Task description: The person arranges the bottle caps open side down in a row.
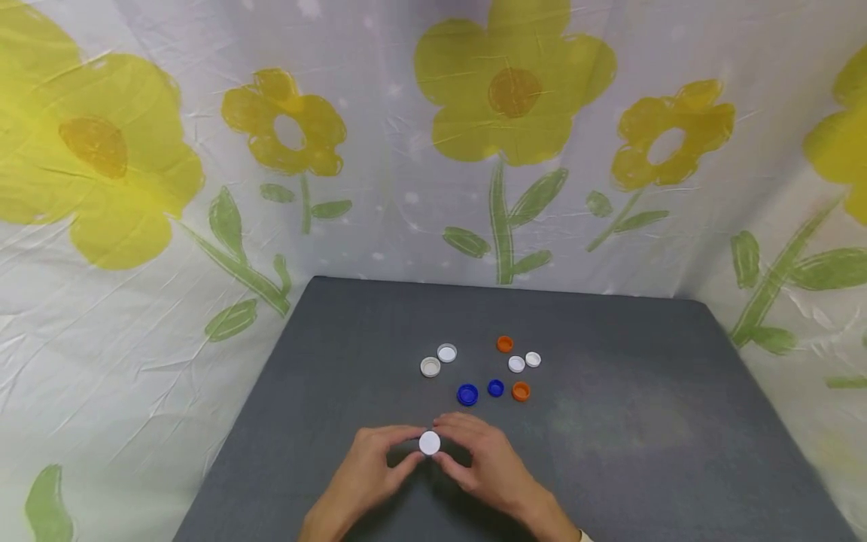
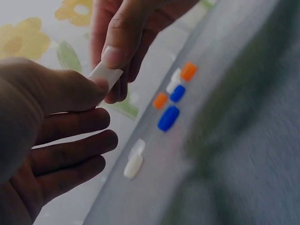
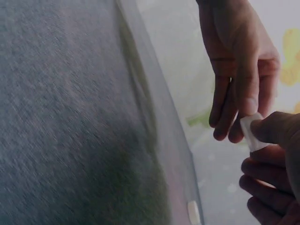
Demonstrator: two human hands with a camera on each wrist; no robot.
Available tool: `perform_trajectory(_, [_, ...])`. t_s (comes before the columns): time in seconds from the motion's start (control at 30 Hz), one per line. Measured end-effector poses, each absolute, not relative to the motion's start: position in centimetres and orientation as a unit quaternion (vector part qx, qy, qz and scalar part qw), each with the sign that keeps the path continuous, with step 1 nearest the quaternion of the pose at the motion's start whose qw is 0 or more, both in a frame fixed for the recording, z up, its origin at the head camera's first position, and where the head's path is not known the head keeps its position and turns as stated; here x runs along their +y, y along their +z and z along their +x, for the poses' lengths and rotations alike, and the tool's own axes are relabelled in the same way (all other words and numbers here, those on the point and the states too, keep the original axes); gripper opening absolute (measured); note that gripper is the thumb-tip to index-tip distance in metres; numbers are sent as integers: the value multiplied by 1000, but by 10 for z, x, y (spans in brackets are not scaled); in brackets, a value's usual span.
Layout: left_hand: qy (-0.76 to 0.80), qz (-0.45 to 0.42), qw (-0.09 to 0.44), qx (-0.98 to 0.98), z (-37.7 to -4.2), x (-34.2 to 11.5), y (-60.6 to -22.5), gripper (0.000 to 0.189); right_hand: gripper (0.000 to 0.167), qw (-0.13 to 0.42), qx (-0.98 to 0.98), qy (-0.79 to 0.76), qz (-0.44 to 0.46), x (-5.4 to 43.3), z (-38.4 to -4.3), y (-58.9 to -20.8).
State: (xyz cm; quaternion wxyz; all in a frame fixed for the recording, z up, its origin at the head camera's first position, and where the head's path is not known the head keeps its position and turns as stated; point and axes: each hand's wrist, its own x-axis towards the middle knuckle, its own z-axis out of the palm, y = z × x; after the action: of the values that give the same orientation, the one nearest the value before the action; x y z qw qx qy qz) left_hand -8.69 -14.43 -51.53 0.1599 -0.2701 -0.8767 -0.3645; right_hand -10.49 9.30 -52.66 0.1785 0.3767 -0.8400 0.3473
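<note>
A small white bottle cap (image 1: 430, 443) is held up above the grey table between both hands, its round flat face showing in the head view. My left hand (image 1: 371, 461) pinches its left side between thumb and forefinger. From the other side the thumb and fingertips of my right hand (image 1: 486, 463) grip it too. In the left wrist view the white cap (image 2: 106, 75) appears edge-on, with the thumbs of both hands against it. The right wrist view shows the cap (image 3: 253, 133) partly hidden behind the right thumb.
Beyond the hands on the grey table (image 1: 609, 467) lie a large blue cap (image 1: 467, 394), a small blue cap (image 1: 496, 388), orange caps (image 1: 521, 391) and several white caps (image 1: 430, 367). A flower-printed white curtain (image 1: 386, 203) surrounds the table's back and sides.
</note>
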Motion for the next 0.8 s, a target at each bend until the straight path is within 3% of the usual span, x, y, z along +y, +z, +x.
perform_trajectory(0.23, [-321,-289,168,-886,-78,-155,-525,33,29,123,-858,287,407,79,-102,-534])
perform_trajectory(0.6, [-218,-275,61,-934,-69,-163,-529,30,23,101,-869,189,446,62,-96,-544])
perform_trajectory(0.8, [-193,-281,41,-939,-66,-166,-534,27,22,74,-872,164,456,58,-93,-546])
